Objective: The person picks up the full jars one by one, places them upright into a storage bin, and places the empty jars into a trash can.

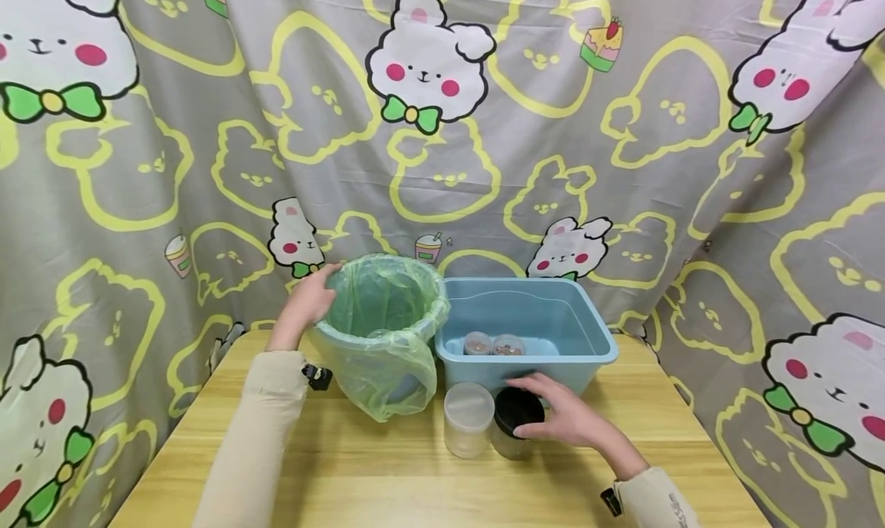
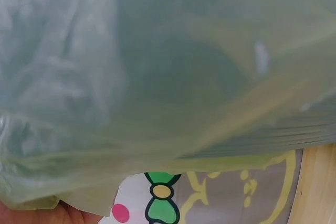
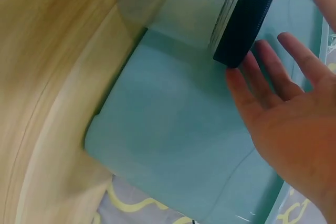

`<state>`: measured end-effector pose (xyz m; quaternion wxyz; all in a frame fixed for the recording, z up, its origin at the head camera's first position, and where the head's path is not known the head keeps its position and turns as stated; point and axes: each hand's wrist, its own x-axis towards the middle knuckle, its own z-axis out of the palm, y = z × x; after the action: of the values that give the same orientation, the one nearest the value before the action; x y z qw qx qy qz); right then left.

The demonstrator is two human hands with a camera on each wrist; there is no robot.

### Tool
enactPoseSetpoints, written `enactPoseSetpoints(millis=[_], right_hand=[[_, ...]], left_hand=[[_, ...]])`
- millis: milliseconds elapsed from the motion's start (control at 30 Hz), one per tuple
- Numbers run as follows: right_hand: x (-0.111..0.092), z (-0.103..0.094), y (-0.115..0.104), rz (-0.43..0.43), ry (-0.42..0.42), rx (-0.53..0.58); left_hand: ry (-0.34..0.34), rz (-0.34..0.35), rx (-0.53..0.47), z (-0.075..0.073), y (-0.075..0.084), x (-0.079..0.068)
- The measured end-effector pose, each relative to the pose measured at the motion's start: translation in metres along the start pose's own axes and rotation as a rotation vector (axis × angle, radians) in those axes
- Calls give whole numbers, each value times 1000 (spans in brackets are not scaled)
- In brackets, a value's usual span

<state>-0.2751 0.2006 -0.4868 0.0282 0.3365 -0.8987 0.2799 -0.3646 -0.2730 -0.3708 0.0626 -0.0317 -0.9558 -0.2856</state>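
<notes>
My left hand (image 1: 309, 297) holds the left rim of a blue trash bin (image 1: 408, 386) lined with a translucent green bag (image 1: 383, 366). In the left wrist view the bag (image 2: 157, 77) fills most of the picture, with part of the hand (image 2: 47, 214) at the lower left corner. My right hand (image 1: 563, 416) reaches around a clear jar with a black lid (image 1: 518, 410), thumb and fingers spread. In the right wrist view the fingertips of the right hand (image 3: 294, 108) are right at the edge of the black lid (image 3: 249, 19).
A clear jar with a whitish lid (image 1: 469, 420) stands left of the black-lidded one. Behind both is a blue plastic tub (image 1: 588, 336) holding two small round containers (image 1: 508, 347) with brownish contents. A patterned curtain (image 1: 442, 167) hangs behind the wooden table (image 1: 387, 474).
</notes>
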Motion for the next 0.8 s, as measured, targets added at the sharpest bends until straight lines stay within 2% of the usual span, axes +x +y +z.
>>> enactPoseSetpoints(millis=[133, 567, 800], right_hand=[[-1, 2, 3, -9, 17, -22], [-1, 3, 6, -15, -17, -35], [-1, 6, 4, -13, -43, -51]], left_hand=[[-8, -3, -11, 0, -1, 0], [8, 0, -10, 0, -2, -1], [-7, -9, -19, 0, 0, -1]])
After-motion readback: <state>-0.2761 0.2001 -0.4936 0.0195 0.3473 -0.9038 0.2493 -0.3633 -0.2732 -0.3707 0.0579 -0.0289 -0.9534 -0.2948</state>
